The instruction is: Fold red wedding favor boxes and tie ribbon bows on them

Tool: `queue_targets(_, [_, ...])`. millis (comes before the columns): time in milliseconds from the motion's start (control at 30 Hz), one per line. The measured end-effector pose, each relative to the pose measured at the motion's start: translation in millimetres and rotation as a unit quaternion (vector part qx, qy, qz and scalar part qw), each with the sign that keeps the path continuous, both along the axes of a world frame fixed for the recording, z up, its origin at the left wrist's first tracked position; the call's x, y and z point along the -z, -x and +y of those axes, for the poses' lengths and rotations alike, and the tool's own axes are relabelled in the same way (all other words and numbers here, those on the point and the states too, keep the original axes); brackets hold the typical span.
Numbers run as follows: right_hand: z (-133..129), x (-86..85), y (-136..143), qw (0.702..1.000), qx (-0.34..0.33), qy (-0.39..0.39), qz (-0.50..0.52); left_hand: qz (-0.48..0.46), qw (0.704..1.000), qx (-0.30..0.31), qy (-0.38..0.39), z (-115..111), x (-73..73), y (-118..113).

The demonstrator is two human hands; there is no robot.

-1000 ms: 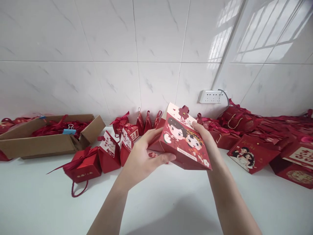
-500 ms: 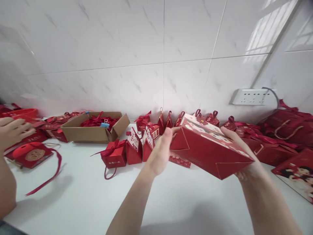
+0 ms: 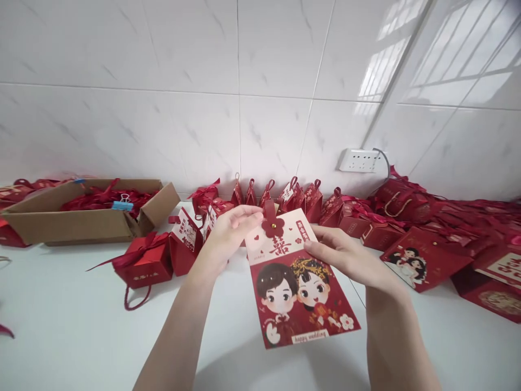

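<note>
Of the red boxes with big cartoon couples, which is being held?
The box with the flower-shaped clasp, its front facing up between the left hand and right hand; the couple box farther right has neither hand on it.

The rear of the decorated red box (image 3: pixel 311 301) is hidden by its front panel, which also conceals some fingertips of the right hand (image 3: pixel 345 252). The left hand (image 3: pixel 230 228) covers part of a white-labelled box (image 3: pixel 210 218). The forearms (image 3: pixel 175 320) are truncated below; a dark red strip (image 3: pixel 5 330), at left. The carton (image 3: pixel 73 227) masks its lower contents. Gold lettering (image 3: pixel 147 277) on the ribboned box (image 3: pixel 161 259) is too small to read.
</note>
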State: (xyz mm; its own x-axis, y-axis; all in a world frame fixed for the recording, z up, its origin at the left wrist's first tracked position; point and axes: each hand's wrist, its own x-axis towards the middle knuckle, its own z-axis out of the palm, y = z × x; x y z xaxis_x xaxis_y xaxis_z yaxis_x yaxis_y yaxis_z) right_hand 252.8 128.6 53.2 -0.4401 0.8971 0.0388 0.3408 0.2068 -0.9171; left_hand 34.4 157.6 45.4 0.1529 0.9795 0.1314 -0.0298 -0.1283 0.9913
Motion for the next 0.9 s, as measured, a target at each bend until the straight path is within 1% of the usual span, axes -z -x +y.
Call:
queue_targets(100, [-5,-4.5,-5,0.994,-0.028,-0.057,-0.085,0.043,0.999,0.003,-0.005,-1,0.1,-1])
queue_targets(200, [-8,-6.2,-6,0.987,-0.063,-0.092,-0.117,0.1,0.995,0.022,-0.019,-4,0.6,-3])
queue_targets(267, [-11,-6.0,-5,0.986,-0.062,-0.094,-0.12,0.123,0.99,0.027,-0.06,-7,1.0,-5])
queue_targets(333, [-16,-4.9,-2,0.99,-0.045,-0.08,-0.104,0.127,0.985,0.007,-0.116,-10,0.9,-7])
queue_targets(400, [-25,-2.9,1,0.997,-0.035,-0.052,-0.054,0.12,0.979,-0.031,-0.163,-15,0.0,-11])
queue_targets(467, [-37,0.4,4,0.998,-0.05,-0.009,0.03,0.11,0.973,-0.062,-0.192,-20,-1.1,-14])
queue_targets(533, [-53,5.4,7,0.99,-0.071,0.04,0.115,0.104,0.972,-0.067,-0.201,-23,-1.3,-17])
queue_targets(567, [-62,8.6,7,0.985,-0.067,0.062,0.147,0.101,0.974,-0.061,-0.193,-24,-0.9,-19])
queue_targets(600, [-70,12.3,7,0.981,-0.046,0.08,0.173,0.096,0.978,-0.054,-0.179,-24,-0.2,-20])
queue_targets(633, [-79,16.5,7,0.976,-0.008,0.091,0.196,0.088,0.982,-0.045,-0.162,-25,0.6,-22])
queue_targets(667, [-87,21.0,6,0.969,0.045,0.098,0.222,0.075,0.986,-0.036,-0.144,-26,1.5,-24])
queue_targets(700, [-95,25.8,4,0.955,0.111,0.105,0.254,0.059,0.99,-0.024,-0.128,-27,2.4,-27])
queue_targets(733, [-103,30.8,2,0.931,0.184,0.114,0.293,0.043,0.992,-0.005,-0.115,-30,3.0,-31])
queue_targets(767, [-111,36.0,-1,0.897,0.257,0.125,0.338,0.035,0.993,0.024,-0.11,-35,3.6,-36])
queue_targets(800, [-119,41.3,-4,0.855,0.321,0.139,0.383,0.036,0.991,0.066,-0.11,-41,4.2,-42])
queue_targets(833, [-126,46.6,-7,0.812,0.37,0.157,0.424,0.047,0.985,0.118,-0.114,-48,4.9,-48])
queue_targets(867, [-134,51.8,-10,0.772,0.402,0.176,0.46,0.063,0.975,0.178,-0.118,-57,5.8,-55])
queue_targets(900, [-141,56.8,-14,0.74,0.419,0.194,0.489,0.082,0.96,0.24,-0.121,-67,7.1,-62])
